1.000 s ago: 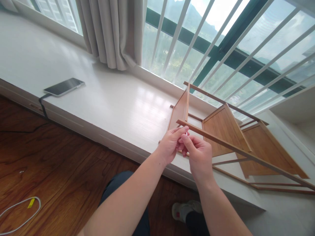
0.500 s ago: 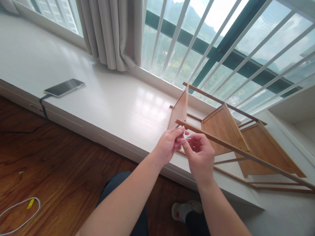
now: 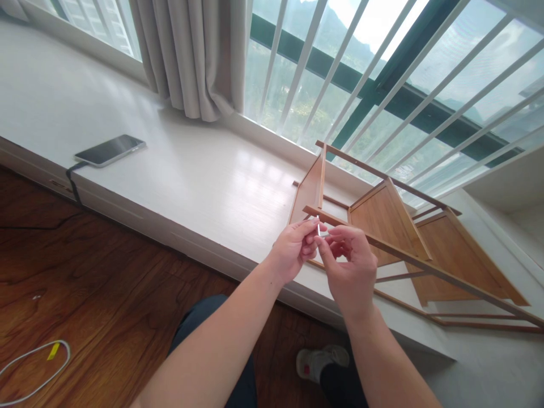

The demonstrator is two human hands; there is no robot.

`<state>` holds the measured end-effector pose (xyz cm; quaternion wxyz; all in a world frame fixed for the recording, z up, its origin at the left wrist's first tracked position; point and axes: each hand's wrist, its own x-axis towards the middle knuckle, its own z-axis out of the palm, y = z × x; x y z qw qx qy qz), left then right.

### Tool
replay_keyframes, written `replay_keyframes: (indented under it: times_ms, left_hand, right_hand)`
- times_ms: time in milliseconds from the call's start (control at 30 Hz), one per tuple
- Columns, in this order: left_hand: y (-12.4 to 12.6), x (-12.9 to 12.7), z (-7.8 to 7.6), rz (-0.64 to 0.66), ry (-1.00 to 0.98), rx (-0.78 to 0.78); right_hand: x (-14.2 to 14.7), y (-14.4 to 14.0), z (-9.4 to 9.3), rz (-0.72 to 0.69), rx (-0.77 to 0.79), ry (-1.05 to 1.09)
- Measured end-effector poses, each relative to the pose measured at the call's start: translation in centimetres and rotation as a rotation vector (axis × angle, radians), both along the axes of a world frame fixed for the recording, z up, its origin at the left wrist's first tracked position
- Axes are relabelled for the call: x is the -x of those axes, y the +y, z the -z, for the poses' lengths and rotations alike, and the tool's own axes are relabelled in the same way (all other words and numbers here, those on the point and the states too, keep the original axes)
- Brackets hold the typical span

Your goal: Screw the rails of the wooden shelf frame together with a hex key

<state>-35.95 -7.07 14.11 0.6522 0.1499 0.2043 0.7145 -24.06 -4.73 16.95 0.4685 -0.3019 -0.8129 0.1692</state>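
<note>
1. Fingers of the left hand [image 3: 293, 249] pinch a bent metal key [image 3: 318, 228], one arm of it pointing up at the near rail [image 3: 335, 220] of the wooden rack [image 3: 382, 221], close to that rail's end.
2. Half a second ago the right hand [image 3: 352, 263] was more open, with the key's other arm bare between its fingers. Now its thumb and forefinger have closed in and look to be pinching that arm near the bend; the remaining fingers curl loosely.
3. As I judge it, the right hand has renewed its grip for another bit of turning, while the left steadies the key. Whether the tip sits in a fastener is too small to tell.
4. Nothing else has visibly shifted: the rack lies on its side along the window ledge [image 3: 212, 187], so the work stays at the same joint.
</note>
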Motion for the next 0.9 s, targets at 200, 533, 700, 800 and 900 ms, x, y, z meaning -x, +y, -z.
replay_keyframes:
  times_ms: [200, 533, 700, 800, 900]
  left_hand:
    - [0.06, -0.05, 0.06, 0.024, -0.019, -0.02]
    - [0.05, -0.1, 0.18, 0.044, -0.053, -0.056]
    - [0.22, -0.15, 0.33, 0.034, -0.056, -0.049]
    - [0.3, -0.14, 0.34, 0.03, -0.053, -0.043]
    - [0.28, -0.15, 0.3, 0.018, -0.048, -0.035]
  right_hand:
    - [-0.08, 0.02, -0.06, -0.009, -0.023, 0.004]
    - [-0.05, 0.33, -0.19, -0.011, -0.117, -0.037]
    - [0.07, 0.37, -0.28, 0.0, -0.132, -0.045]
    - [0.11, 0.35, -0.34, 0.009, -0.135, -0.043]
    - [0.14, 0.33, -0.39, 0.018, -0.132, -0.042]
